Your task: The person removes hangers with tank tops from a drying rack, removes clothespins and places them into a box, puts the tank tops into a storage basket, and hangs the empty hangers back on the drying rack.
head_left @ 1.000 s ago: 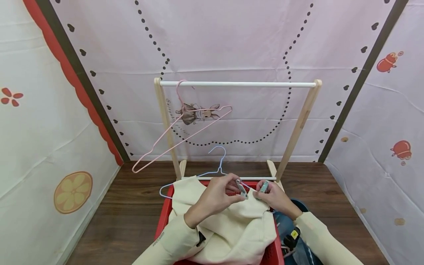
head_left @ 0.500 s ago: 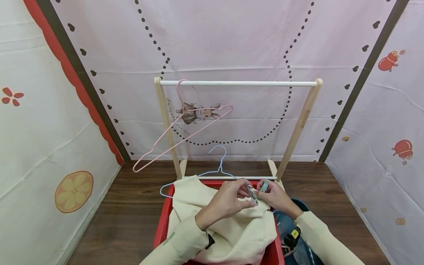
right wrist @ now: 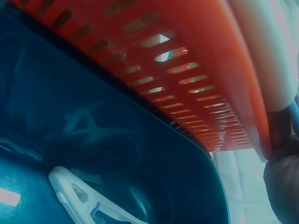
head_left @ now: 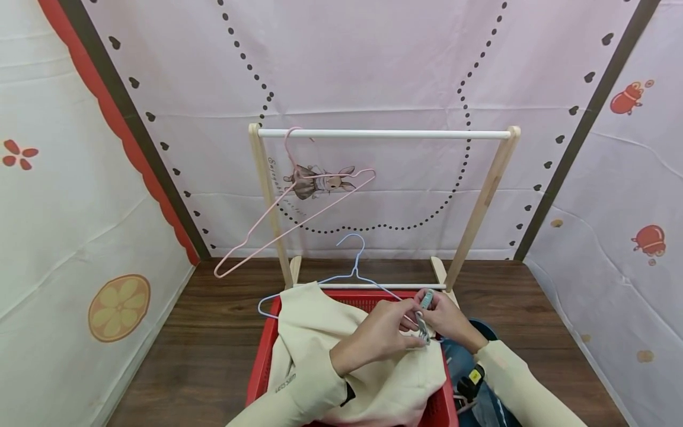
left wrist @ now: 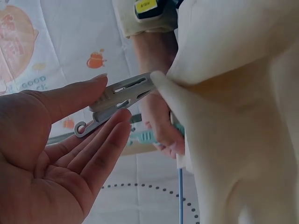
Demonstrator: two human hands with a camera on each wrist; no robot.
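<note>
My left hand [head_left: 379, 335] pinches a grey clothespin [left wrist: 124, 95] between thumb and fingers. In the left wrist view the clothespin's front end meets the fold of a cream garment [left wrist: 224, 126]. My right hand [head_left: 448, 320] grips a green clothespin [head_left: 427, 299] at the garment's right shoulder; its fingers partly hide the cloth there. A blue hanger [head_left: 356, 261] runs inside the garment's shoulders, its hook pointing up and its left end sticking out. Most of the garment lies in a red basket [head_left: 261, 362]. In the right wrist view only part of the right hand [right wrist: 285, 186] shows.
Behind the basket stands a wooden rack with a white top bar [head_left: 384, 135]. A pink hanger [head_left: 296, 227] hangs at its left end. Right of the basket is a dark blue bin [right wrist: 140, 144] with a white clothespin [right wrist: 77, 198] inside. Printed cloth walls [head_left: 603, 190] enclose the table.
My left hand has moved right and slightly down with the grey clothespin, up to the garment's right shoulder beside my right hand. The right hand stays in place with the green clothespin.
</note>
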